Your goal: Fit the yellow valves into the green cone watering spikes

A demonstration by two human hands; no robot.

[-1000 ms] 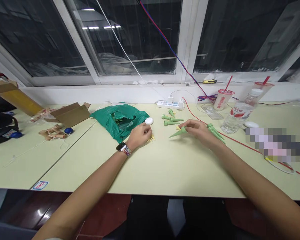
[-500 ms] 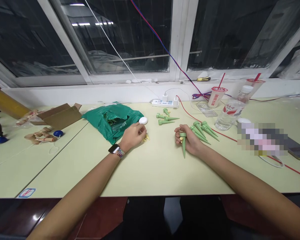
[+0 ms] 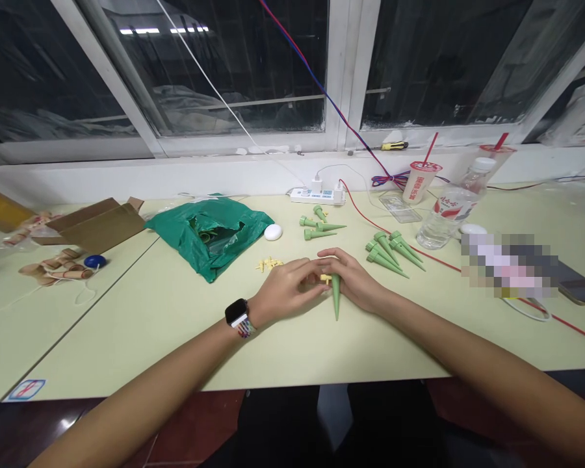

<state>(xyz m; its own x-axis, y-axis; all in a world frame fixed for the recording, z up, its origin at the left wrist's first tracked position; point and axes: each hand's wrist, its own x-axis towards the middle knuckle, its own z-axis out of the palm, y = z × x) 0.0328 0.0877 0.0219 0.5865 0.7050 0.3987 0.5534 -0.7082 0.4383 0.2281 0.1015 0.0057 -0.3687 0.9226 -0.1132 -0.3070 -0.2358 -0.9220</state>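
Our left hand (image 3: 287,288) has come across to meet our right hand (image 3: 351,278), and both grips are narrow, closed around a green plastic spike (image 3: 336,300) that points down toward the pale surface (image 3: 127,338). A small yellow part (image 3: 325,279) shows at its top between the fingers. Loose yellow pieces (image 3: 269,264) lie by the left hand, and more green spikes (image 3: 386,255) lie to the right. Beyond them are a green plastic bag (image 3: 207,237), a white power strip (image 3: 316,196) and a water bottle (image 3: 449,218), below the dark windows (image 3: 439,65).
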